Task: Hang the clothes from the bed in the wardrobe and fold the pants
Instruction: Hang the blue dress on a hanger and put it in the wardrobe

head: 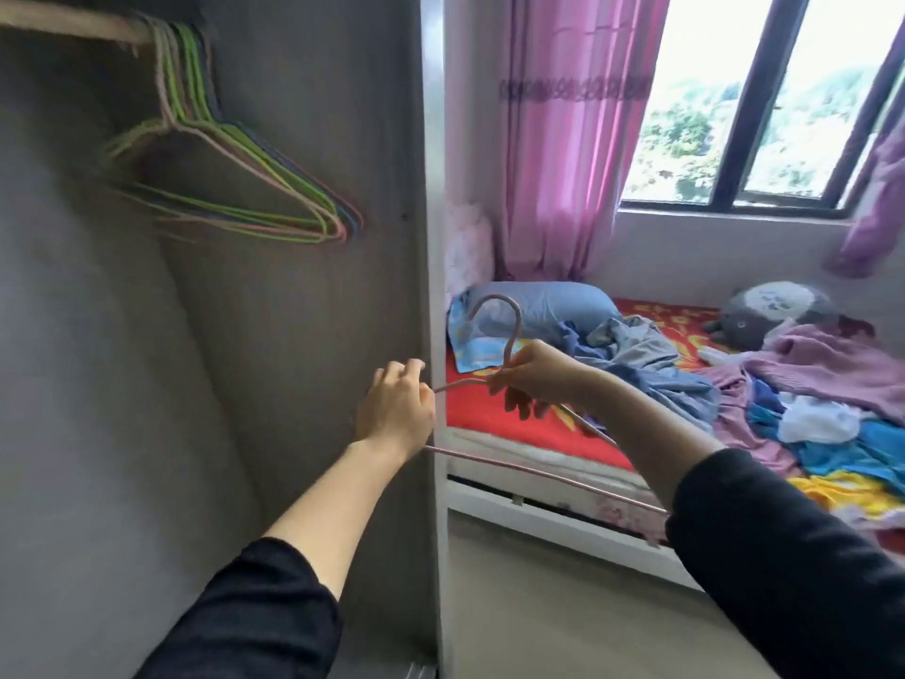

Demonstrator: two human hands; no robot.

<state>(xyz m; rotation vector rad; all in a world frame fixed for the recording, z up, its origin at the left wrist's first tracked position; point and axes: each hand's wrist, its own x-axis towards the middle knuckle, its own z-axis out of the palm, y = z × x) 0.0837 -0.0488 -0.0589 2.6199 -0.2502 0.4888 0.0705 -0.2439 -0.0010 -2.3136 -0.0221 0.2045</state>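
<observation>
pink wire hanger (495,297) | green-pink-blue wire hangers (294,198), 10 o'clock | red bed sheet (485,414), yellow flower print | pink curtain (573,164), purple band

The person wears a black long-sleeved top of soft, matte cloth. The left sleeve (245,615) ends partway up the forearm, well back from the left hand (394,404). The right sleeve (783,556) ends likewise behind the right hand (538,379), its cuff loose and plain.
</observation>
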